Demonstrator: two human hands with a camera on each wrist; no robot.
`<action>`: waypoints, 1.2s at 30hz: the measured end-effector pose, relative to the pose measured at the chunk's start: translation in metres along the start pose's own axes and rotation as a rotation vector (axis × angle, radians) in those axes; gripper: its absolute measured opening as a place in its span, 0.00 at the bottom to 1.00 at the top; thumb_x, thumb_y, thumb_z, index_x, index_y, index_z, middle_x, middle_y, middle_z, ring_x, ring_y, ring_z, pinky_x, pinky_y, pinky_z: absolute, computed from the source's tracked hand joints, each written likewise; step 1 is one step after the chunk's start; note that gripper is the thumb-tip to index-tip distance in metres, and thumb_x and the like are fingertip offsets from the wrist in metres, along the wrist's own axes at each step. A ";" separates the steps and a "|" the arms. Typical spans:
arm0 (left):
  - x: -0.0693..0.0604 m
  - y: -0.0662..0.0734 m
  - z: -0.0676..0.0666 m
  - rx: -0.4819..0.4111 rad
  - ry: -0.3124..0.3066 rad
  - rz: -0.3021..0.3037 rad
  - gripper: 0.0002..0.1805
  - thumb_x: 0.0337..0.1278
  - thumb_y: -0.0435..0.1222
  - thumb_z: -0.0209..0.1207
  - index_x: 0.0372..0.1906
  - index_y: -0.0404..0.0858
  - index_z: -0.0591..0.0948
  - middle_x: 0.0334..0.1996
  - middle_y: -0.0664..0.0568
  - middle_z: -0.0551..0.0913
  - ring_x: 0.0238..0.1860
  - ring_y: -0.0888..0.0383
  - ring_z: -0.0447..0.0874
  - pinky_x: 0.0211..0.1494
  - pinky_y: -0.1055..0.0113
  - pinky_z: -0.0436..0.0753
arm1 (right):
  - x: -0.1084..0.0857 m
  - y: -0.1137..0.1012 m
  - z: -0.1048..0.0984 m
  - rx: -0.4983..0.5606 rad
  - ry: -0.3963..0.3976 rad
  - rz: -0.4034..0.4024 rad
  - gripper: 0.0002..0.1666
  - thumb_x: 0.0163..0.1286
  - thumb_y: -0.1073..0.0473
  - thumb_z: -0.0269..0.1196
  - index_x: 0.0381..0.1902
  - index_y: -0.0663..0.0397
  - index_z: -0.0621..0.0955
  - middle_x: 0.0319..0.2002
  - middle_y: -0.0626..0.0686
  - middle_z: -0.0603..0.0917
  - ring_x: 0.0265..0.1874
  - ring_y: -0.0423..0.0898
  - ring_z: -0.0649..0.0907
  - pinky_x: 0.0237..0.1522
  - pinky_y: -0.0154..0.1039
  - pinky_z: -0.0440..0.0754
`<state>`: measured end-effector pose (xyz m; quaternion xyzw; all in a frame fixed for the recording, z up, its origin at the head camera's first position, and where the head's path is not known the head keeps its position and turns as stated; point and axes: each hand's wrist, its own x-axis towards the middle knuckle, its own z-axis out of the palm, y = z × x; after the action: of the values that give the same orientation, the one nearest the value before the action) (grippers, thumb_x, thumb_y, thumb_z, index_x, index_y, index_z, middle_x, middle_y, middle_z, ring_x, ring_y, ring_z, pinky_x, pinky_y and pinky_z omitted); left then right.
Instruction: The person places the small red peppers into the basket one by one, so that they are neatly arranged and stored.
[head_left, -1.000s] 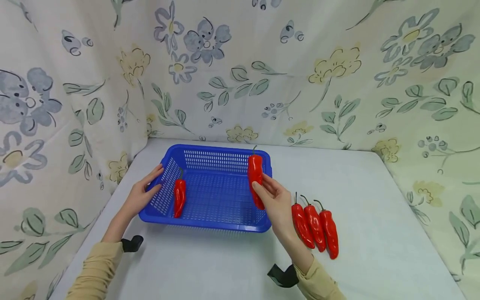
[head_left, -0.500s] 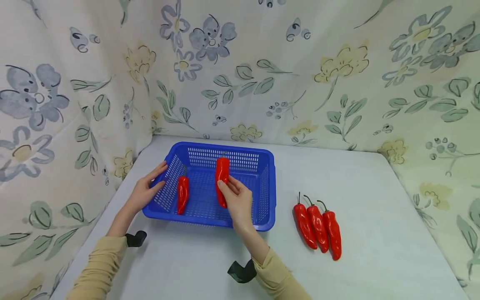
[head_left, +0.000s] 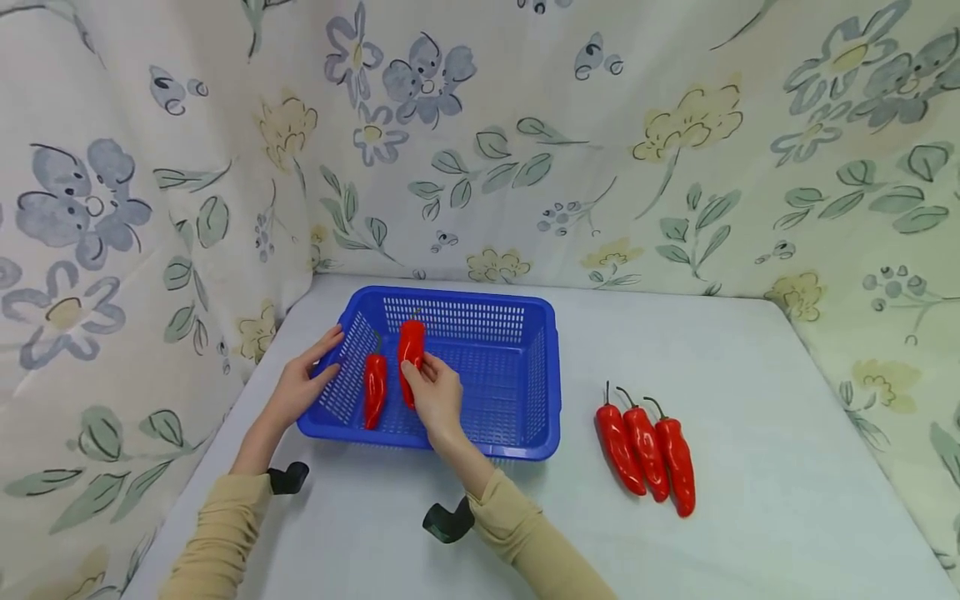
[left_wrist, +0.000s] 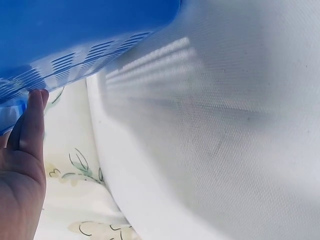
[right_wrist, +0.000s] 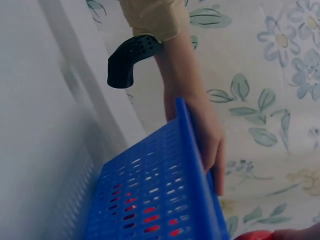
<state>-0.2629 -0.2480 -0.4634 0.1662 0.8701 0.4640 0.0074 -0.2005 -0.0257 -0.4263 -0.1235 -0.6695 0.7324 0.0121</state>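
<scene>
A blue plastic basket (head_left: 487,379) with slotted walls stands on the table. My right hand (head_left: 440,398) pinches a red chili pepper (head_left: 412,343) between thumb and fingers, stem up, over the left half of the basket. Just left of it, another red chili pepper (head_left: 375,390) lies inside. With fingers and thumb fairly straight, my left hand (head_left: 298,390) rests against the basket's left side; the left wrist view shows its fingers (left_wrist: 34,120) touching the slotted wall. At the bottom corner of the right wrist view, only a bit of the held pepper (right_wrist: 256,235) shows.
Three red chili peppers (head_left: 647,454) lie side by side on the white table (head_left: 750,400), right of the basket. A floral curtain (head_left: 525,150) hangs behind and around the table. Each wrist carries a black camera mount (head_left: 450,521).
My right hand has carried its pepper leftward, from the basket's right rim to beside the pepper inside. The left hand stays on the left side. The view has shifted slightly.
</scene>
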 end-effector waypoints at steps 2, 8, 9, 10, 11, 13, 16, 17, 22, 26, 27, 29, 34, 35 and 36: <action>0.000 -0.001 0.001 0.003 -0.002 -0.006 0.30 0.65 0.28 0.51 0.71 0.37 0.61 0.74 0.42 0.54 0.73 0.38 0.50 0.66 0.33 0.60 | 0.003 0.004 0.004 -0.025 0.006 -0.002 0.28 0.66 0.56 0.61 0.60 0.68 0.74 0.54 0.62 0.82 0.53 0.55 0.83 0.53 0.46 0.81; 0.000 0.005 0.000 0.013 0.005 0.005 0.29 0.64 0.26 0.51 0.70 0.33 0.62 0.73 0.40 0.55 0.72 0.35 0.51 0.65 0.33 0.60 | 0.016 0.014 0.017 -0.123 0.042 0.010 0.26 0.66 0.57 0.62 0.58 0.67 0.76 0.52 0.61 0.83 0.52 0.54 0.84 0.52 0.44 0.82; 0.000 0.010 0.000 0.014 0.002 0.006 0.29 0.63 0.25 0.51 0.69 0.32 0.63 0.73 0.38 0.55 0.72 0.34 0.51 0.65 0.33 0.60 | 0.019 0.015 0.019 -0.139 0.045 0.018 0.26 0.66 0.57 0.62 0.58 0.67 0.76 0.52 0.61 0.83 0.51 0.53 0.84 0.52 0.44 0.82; -0.001 0.015 -0.001 0.017 -0.001 0.009 0.29 0.63 0.25 0.50 0.69 0.30 0.63 0.73 0.37 0.55 0.71 0.34 0.52 0.65 0.33 0.60 | 0.021 0.016 0.021 -0.161 0.047 0.021 0.26 0.66 0.57 0.62 0.57 0.67 0.76 0.52 0.61 0.83 0.51 0.53 0.84 0.52 0.43 0.82; -0.002 0.021 -0.001 0.017 -0.003 0.011 0.28 0.63 0.24 0.50 0.68 0.29 0.63 0.72 0.35 0.55 0.71 0.33 0.52 0.65 0.32 0.60 | 0.023 0.018 0.024 -0.179 0.048 0.024 0.26 0.66 0.57 0.62 0.57 0.67 0.76 0.52 0.61 0.83 0.50 0.52 0.84 0.50 0.43 0.83; -0.005 0.032 -0.002 0.014 -0.007 0.015 0.28 0.62 0.24 0.50 0.67 0.26 0.63 0.72 0.34 0.56 0.70 0.32 0.52 0.64 0.33 0.61 | 0.026 0.021 0.027 -0.218 0.048 0.035 0.25 0.66 0.57 0.62 0.57 0.67 0.76 0.51 0.61 0.84 0.48 0.52 0.85 0.49 0.42 0.84; -0.009 0.038 -0.003 0.026 -0.002 0.026 0.27 0.62 0.24 0.50 0.67 0.26 0.64 0.71 0.33 0.57 0.70 0.32 0.53 0.63 0.34 0.62 | 0.029 0.024 0.032 -0.288 0.052 0.059 0.24 0.65 0.57 0.62 0.55 0.67 0.78 0.47 0.60 0.85 0.43 0.49 0.86 0.45 0.40 0.85; -0.009 0.039 -0.003 0.029 0.000 0.026 0.27 0.63 0.24 0.50 0.67 0.26 0.64 0.71 0.33 0.57 0.70 0.31 0.54 0.63 0.35 0.63 | 0.031 0.024 0.033 -0.323 0.051 0.063 0.23 0.65 0.57 0.62 0.53 0.67 0.78 0.45 0.59 0.86 0.40 0.48 0.86 0.43 0.38 0.85; -0.008 0.039 -0.004 0.061 0.001 0.011 0.27 0.64 0.25 0.50 0.67 0.27 0.64 0.71 0.34 0.57 0.69 0.32 0.57 0.62 0.41 0.66 | 0.039 0.025 0.038 -0.441 0.038 0.137 0.19 0.64 0.56 0.63 0.46 0.66 0.82 0.35 0.56 0.86 0.29 0.45 0.81 0.37 0.36 0.83; -0.008 0.040 -0.004 0.061 0.004 0.005 0.26 0.64 0.26 0.50 0.67 0.28 0.64 0.72 0.36 0.57 0.69 0.34 0.58 0.62 0.41 0.66 | 0.041 0.026 0.041 -0.472 0.025 0.191 0.19 0.63 0.54 0.64 0.45 0.65 0.82 0.35 0.56 0.86 0.30 0.45 0.79 0.38 0.37 0.83; -0.008 0.040 -0.004 0.061 0.005 0.006 0.26 0.64 0.26 0.50 0.67 0.28 0.64 0.72 0.36 0.57 0.69 0.34 0.58 0.62 0.40 0.66 | 0.042 0.026 0.041 -0.481 0.021 0.191 0.19 0.63 0.54 0.64 0.45 0.64 0.82 0.35 0.55 0.86 0.29 0.45 0.79 0.38 0.37 0.83; -0.008 0.041 -0.005 0.045 0.005 0.011 0.26 0.64 0.26 0.50 0.67 0.28 0.64 0.72 0.36 0.57 0.69 0.34 0.57 0.62 0.38 0.65 | 0.042 0.026 0.041 -0.504 0.010 0.180 0.18 0.64 0.54 0.64 0.44 0.64 0.83 0.34 0.55 0.86 0.28 0.45 0.79 0.36 0.36 0.83; -0.007 0.036 -0.005 0.056 -0.001 0.031 0.26 0.65 0.27 0.49 0.68 0.28 0.63 0.71 0.35 0.56 0.69 0.33 0.56 0.61 0.39 0.66 | 0.041 0.027 0.041 -0.604 -0.019 0.158 0.16 0.63 0.54 0.64 0.38 0.64 0.83 0.27 0.54 0.84 0.23 0.43 0.76 0.28 0.33 0.78; -0.007 0.035 -0.004 0.057 -0.001 0.029 0.26 0.65 0.27 0.49 0.68 0.28 0.63 0.71 0.35 0.56 0.69 0.33 0.56 0.61 0.39 0.66 | 0.040 0.027 0.041 -0.626 -0.025 0.167 0.16 0.62 0.53 0.64 0.36 0.63 0.83 0.26 0.53 0.83 0.22 0.43 0.75 0.26 0.32 0.77; -0.007 0.034 -0.004 0.057 -0.001 0.027 0.26 0.65 0.27 0.49 0.68 0.27 0.63 0.71 0.35 0.56 0.69 0.33 0.56 0.61 0.39 0.66 | 0.040 0.027 0.041 -0.649 -0.031 0.176 0.16 0.62 0.53 0.65 0.34 0.63 0.82 0.24 0.53 0.81 0.22 0.43 0.74 0.25 0.32 0.76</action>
<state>-0.2470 -0.2360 -0.4350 0.1785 0.8807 0.4388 -0.0031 -0.2428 -0.0610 -0.4566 -0.1672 -0.8547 0.4810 -0.1013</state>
